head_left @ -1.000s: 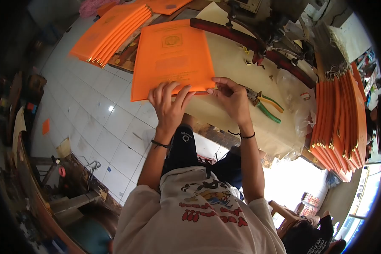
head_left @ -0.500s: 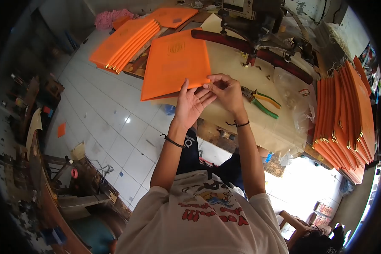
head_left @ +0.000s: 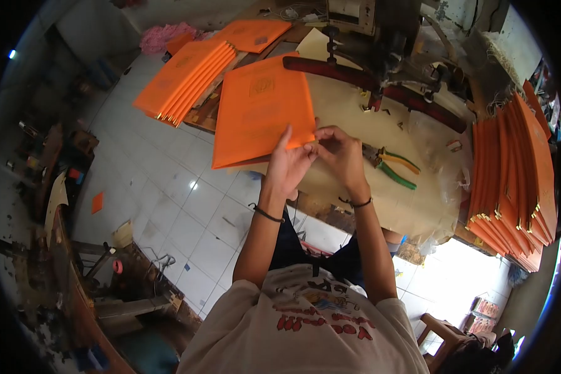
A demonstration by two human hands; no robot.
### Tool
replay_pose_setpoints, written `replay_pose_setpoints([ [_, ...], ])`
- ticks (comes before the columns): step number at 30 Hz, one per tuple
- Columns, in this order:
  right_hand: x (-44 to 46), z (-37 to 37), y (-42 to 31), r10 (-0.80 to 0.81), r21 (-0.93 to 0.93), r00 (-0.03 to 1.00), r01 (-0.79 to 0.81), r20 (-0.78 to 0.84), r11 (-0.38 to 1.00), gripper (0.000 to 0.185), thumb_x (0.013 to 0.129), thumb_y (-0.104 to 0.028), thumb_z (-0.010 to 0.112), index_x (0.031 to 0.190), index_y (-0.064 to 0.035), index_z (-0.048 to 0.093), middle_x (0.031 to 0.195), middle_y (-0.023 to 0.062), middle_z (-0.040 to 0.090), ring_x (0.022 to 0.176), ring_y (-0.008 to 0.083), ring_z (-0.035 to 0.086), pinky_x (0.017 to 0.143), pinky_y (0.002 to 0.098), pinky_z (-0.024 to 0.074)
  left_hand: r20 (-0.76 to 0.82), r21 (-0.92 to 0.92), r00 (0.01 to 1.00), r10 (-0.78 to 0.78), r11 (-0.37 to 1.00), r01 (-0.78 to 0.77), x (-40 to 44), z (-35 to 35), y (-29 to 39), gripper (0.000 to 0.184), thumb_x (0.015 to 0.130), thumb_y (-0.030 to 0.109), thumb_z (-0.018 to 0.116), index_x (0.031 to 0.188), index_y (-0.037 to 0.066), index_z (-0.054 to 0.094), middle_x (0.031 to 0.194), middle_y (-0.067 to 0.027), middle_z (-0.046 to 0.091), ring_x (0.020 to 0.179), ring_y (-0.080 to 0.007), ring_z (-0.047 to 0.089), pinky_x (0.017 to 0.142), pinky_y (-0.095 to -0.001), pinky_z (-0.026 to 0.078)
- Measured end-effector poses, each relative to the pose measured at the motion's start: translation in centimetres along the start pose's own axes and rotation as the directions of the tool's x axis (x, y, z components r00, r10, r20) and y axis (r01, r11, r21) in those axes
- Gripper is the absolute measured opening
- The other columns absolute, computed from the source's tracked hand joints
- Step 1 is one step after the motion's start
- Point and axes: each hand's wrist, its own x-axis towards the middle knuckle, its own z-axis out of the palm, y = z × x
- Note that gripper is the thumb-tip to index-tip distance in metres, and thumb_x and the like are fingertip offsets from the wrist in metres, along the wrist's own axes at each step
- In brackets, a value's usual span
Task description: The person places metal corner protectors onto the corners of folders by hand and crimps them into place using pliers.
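Clock positions are read from the centre of the held orange folder (head_left: 262,112), with 12 o'clock at the top of the view. The folder lies over the desk (head_left: 411,209), its 7 o'clock corner projecting past the edge above the tiled floor (head_left: 193,212). The right hand (head_left: 341,153) has its grip closed on the folder's 4 o'clock corner, thumb and fingers pinched together. The left hand (head_left: 287,163), at 5 o'clock, touches the lower edge, palm upward, thumb against the cover, fingertips beside the right thumb; whether its grip is closed cannot be told. Pliers (head_left: 396,165) with one green and one yellow handle rest at 4 o'clock, just beyond the right hand. Small metal pieces (head_left: 365,108) are scattered at 3 o'clock; a dark machine (head_left: 380,56) stands at 2. A fanned row of folders (head_left: 184,81) lies at 10 o'clock, a flat folder (head_left: 252,35) at 12, and a larger stack (head_left: 511,181) between 3 and 4.
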Motion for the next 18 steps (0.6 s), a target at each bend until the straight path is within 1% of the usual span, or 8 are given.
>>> replay_pose_setpoints([
  [2,0.0,0.0,-0.2,-0.012,-0.021,1.000,0.011,-0.024,1.000,0.026,0.073,-0.009,0.083,0.094,-0.0025,0.070,0.088,0.0081,0.073,0.081,0.0185,0.071,0.079,0.0303,0.0556,-0.060,0.114,0.998,-0.015,0.993,0.022,-0.3,0.6,-0.1,0.053,0.105,0.036,0.042,0.146,0.002,0.036,0.147,-0.0121,0.045,0.112,-0.0196,0.053,0.096,-0.0340,0.044],
  [4,-0.3,0.1,-0.3,-0.023,-0.060,0.999,0.021,-0.033,0.998,0.026,0.072,-0.009,0.084,0.092,-0.0016,0.069,0.088,0.0087,0.073,0.081,0.0189,0.072,0.076,0.0298,0.0566,-0.034,0.128,0.999,0.013,0.992,-0.009,-0.4,0.7,-0.3,0.052,0.104,0.034,0.043,0.147,0.005,0.035,0.150,-0.0107,0.042,0.116,-0.0199,0.052,0.097,-0.0342,0.043],
  [5,-0.3,0.1,-0.3,-0.001,-0.033,1.000,0.000,-0.028,0.999,0.026,0.072,-0.009,0.084,0.092,-0.0014,0.069,0.088,0.0090,0.073,0.080,0.0190,0.073,0.075,0.0297,0.0571,-0.024,0.132,0.999,0.026,0.991,-0.022,-0.4,0.5,-0.4,0.052,0.104,0.034,0.043,0.147,0.006,0.034,0.152,-0.0100,0.040,0.118,-0.0200,0.052,0.098,-0.0344,0.043],
  [6,-0.3,0.2,-0.3,0.021,-0.006,1.000,-0.022,-0.021,1.000,0.026,0.072,-0.008,0.084,0.091,-0.0011,0.068,0.088,0.0093,0.073,0.080,0.0190,0.073,0.074,0.0295,0.0575,-0.002,0.134,1.000,0.014,0.991,-0.014,-0.4,0.2,-0.3,0.052,0.104,0.032,0.045,0.149,0.008,0.033,0.153,-0.0107,0.038,0.117,-0.0189,0.052,0.098,-0.0345,0.041],
  [8,-0.4,0.5,0.5,0.039,0.031,0.999,-0.038,-0.026,0.999,0.028,0.071,-0.008,0.085,0.092,-0.0004,0.068,0.088,0.0100,0.072,0.078,0.0192,0.073,0.072,0.0292,0.0587,0.005,0.144,0.999,0.036,0.989,-0.037,0.1,-0.3,-0.3,0.053,0.103,0.032,0.046,0.149,0.009,0.033,0.153,-0.0120,0.038,0.116,-0.0183,0.051,0.099,-0.0338,0.041],
  [11,-0.1,0.1,-1.3,0.065,-0.107,0.998,-0.064,0.005,0.992,0.030,0.071,-0.009,0.086,0.093,-0.0004,0.068,0.087,0.0093,0.072,0.079,0.0191,0.073,0.072,0.0299,0.0589,-0.064,0.146,0.996,0.055,0.988,-0.045,-0.6,0.5,-0.7,0.054,0.102,0.033,0.047,0.149,0.009,0.033,0.154,-0.0139,0.037,0.116,-0.0172,0.051,0.096,-0.0319,0.042],
  [15,-0.1,0.3,-0.8,0.057,-0.134,0.998,-0.056,0.000,0.989,0.030,0.070,-0.010,0.086,0.092,-0.0011,0.068,0.089,0.0088,0.071,0.080,0.0192,0.072,0.071,0.0299,0.0591,-0.067,0.155,0.998,0.020,0.988,-0.009,-0.2,0.4,-0.3,0.055,0.101,0.036,0.052,0.146,0.010,0.036,0.152,-0.0111,0.040,0.108,-0.0110,0.050,0.087,-0.0281,0.039],
  [18,-0.2,0.3,-1.1,0.085,-0.134,0.996,-0.084,0.002,0.987,0.030,0.070,-0.010,0.086,0.092,-0.0019,0.068,0.092,0.0089,0.071,0.079,0.0195,0.072,0.071,0.0299,0.0590,-0.076,0.143,0.996,0.042,0.989,-0.031,-0.1,0.2,-0.6,0.055,0.101,0.036,0.052,0.146,0.009,0.036,0.152,-0.0144,0.039,0.114,-0.0141,0.051,0.086,-0.0279,0.041],
])
